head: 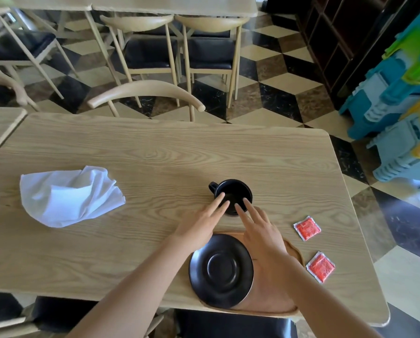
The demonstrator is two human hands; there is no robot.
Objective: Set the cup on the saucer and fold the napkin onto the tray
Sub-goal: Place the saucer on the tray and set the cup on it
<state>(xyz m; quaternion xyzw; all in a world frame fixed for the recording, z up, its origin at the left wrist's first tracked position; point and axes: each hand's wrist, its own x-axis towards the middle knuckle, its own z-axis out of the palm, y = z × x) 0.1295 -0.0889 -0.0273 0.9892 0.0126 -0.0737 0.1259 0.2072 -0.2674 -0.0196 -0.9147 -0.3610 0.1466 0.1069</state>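
Note:
A black cup [233, 190] stands upright on the wooden table, its handle pointing far left. Both hands reach toward it with fingers spread. My left hand [201, 222] has its fingertips at the cup's near left rim. My right hand [260, 228] has its fingertips at the near right rim. Neither hand grips the cup. A black saucer [221, 270] lies on a wooden tray [293, 250] at the table's near edge, below my hands. My right forearm hides much of the tray. A crumpled white napkin [70, 196] lies on the table at the left.
Two red sachets [307, 228] [320, 266] lie on the table right of the tray. A wooden chair [145, 92] stands at the table's far side, with more chairs and tables behind. Stacked blue plastic stools [399, 98] stand on the floor at the right.

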